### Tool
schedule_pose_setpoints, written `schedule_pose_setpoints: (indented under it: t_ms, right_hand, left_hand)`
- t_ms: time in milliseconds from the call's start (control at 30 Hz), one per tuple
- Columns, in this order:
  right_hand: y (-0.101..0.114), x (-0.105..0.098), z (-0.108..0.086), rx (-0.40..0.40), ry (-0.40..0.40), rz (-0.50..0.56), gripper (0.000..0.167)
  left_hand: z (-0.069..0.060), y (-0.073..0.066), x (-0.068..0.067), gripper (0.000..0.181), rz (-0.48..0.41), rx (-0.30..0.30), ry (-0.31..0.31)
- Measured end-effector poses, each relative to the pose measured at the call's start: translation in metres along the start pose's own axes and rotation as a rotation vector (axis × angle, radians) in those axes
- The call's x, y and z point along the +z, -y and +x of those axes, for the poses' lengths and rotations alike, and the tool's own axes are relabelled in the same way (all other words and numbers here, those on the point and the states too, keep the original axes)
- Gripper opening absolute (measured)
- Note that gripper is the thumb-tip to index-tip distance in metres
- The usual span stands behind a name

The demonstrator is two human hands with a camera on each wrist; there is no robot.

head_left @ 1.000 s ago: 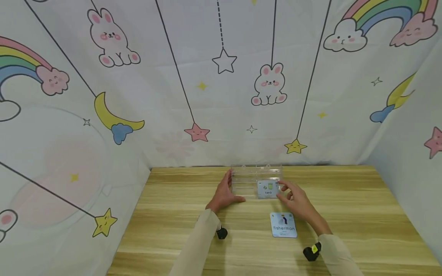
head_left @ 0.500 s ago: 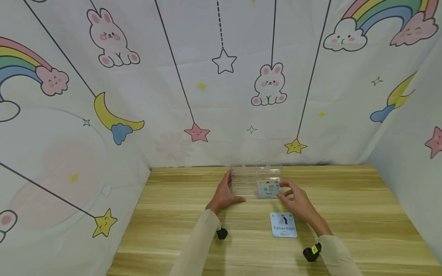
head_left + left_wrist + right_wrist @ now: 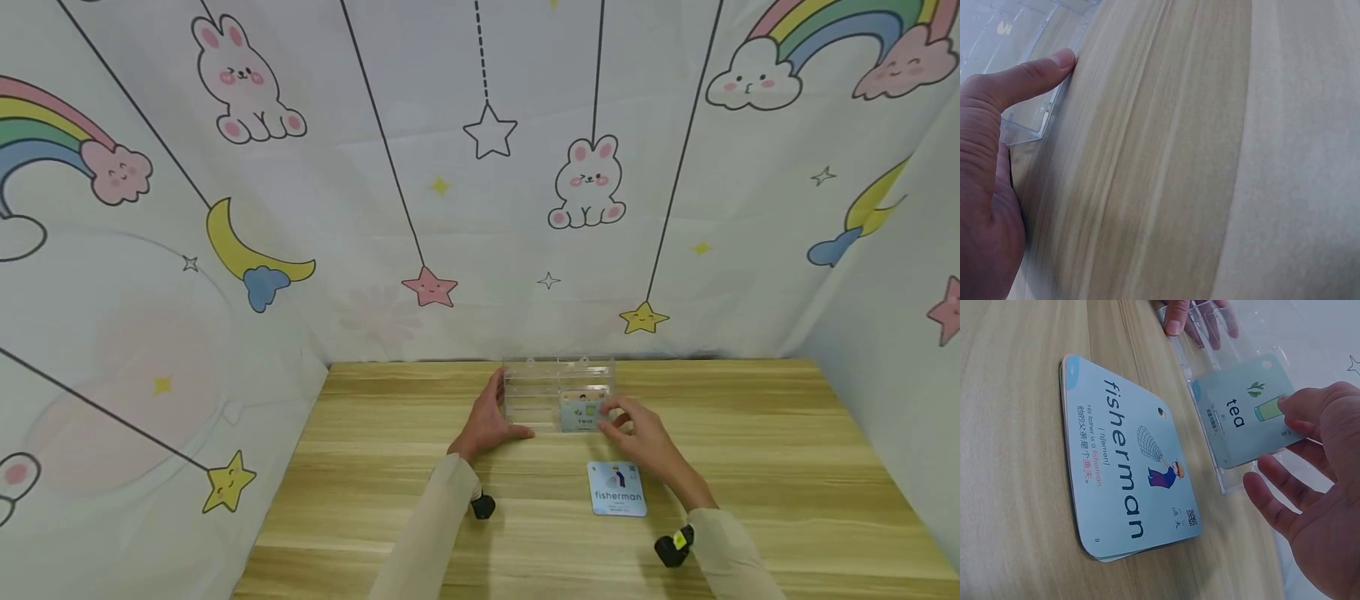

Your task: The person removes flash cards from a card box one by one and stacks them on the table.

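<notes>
A clear plastic rack [image 3: 531, 405] with compartments stands at the table's back edge. My left hand [image 3: 483, 425] holds its left end, the thumb [image 3: 1041, 74] along the front edge. In the rack's lower right compartment is the blue "tea" card [image 3: 579, 415], the top of another card showing above it. My right hand [image 3: 647, 437] pinches the "tea" card [image 3: 1241, 412] at its right side; in the right wrist view a fingertip lies on the printed cup. Nearer me, the "fisherman" card [image 3: 617, 489] lies face up on a small stack.
The wood-grain table [image 3: 360, 467] runs up to a white cloth backdrop [image 3: 510, 317] printed with rabbits, stars and rainbows. More of this cloth hangs at the left and right sides. A black device sits at each wrist.
The "tea" card's top has tipped or dropped, so another card's top edge shows behind it. My right hand has shifted slightly left; my left hand keeps its hold on the rack.
</notes>
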State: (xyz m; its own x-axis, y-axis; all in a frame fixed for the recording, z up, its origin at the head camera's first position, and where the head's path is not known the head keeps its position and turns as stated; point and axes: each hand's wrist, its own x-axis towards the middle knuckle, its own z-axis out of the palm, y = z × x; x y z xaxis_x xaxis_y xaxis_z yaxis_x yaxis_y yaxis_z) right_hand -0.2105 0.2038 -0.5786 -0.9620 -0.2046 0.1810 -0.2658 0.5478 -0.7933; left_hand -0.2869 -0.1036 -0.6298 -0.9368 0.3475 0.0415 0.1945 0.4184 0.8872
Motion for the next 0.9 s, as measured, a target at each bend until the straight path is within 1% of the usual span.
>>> schedule_pose_setpoints:
  t_ms: [200,433,667,767,900]
  right_hand:
    - [0.004,-0.001,0.003,0.028,-0.005,-0.011,0.024]
    - [0.007,-0.003,0.003,0.002,-0.036,-0.035,0.029]
    - [0.009,-0.006,0.004,-0.021,-0.059,-0.016,0.032]
    - [0.011,-0.007,0.003,-0.019,-0.065,-0.010,0.035]
    - [0.012,-0.009,0.002,-0.005,-0.074,-0.001,0.039]
  left_hand:
    - [0.000,-0.001,0.001,0.133,-0.005,-0.004,0.002]
    - [-0.001,-0.003,0.000,0.134,0.003,-0.023,0.006]
    - [-0.003,-0.009,0.000,0.133,0.008,-0.029,-0.005]
    - [-0.003,-0.010,0.000,0.133,0.009,-0.026,-0.011]
    - [-0.001,-0.008,0.000,0.133,0.000,-0.018,-0.011]
